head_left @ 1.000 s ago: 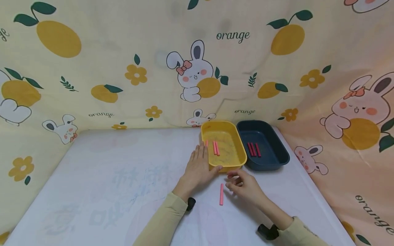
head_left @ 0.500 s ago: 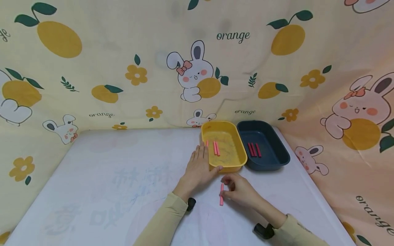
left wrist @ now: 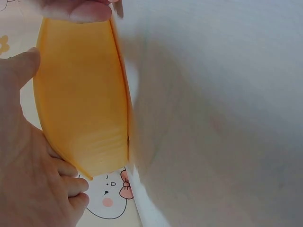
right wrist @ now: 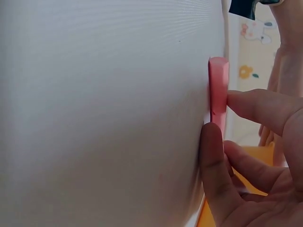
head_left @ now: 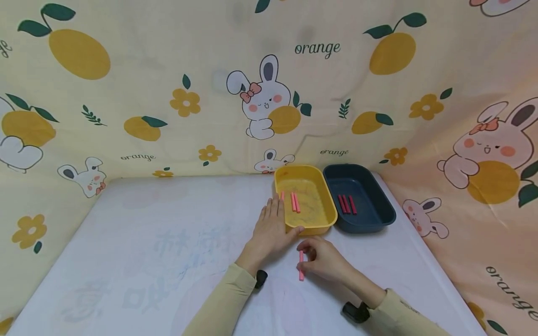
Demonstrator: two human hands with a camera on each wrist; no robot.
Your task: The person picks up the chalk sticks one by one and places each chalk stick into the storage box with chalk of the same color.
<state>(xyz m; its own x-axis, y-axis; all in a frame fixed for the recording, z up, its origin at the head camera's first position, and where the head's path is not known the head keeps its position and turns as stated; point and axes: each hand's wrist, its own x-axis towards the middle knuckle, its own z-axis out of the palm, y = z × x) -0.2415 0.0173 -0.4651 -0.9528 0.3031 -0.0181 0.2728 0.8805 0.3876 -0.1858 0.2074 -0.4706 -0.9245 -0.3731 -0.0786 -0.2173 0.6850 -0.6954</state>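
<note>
My right hand pinches a pink stick that lies lengthwise on the white table, in front of the yellow tray. In the right wrist view the stick shows a flat end, with the thumb at one side and a fingertip at the other. My left hand rests against the left side and near corner of the yellow tray, its fingers extended along the wall and the thumb at the near rim. Pink sticks lie inside this tray, one partly hidden by the left fingertips.
A dark blue tray stands right beside the yellow one and holds 3 darker red sticks. Both trays are near the table's back edge, by a patterned cloth. White tabletop extends to the left.
My right hand has moved left and down to the pink stick, and its thumb and fingers have closed on it. The left hand and both trays have stayed in place.
</note>
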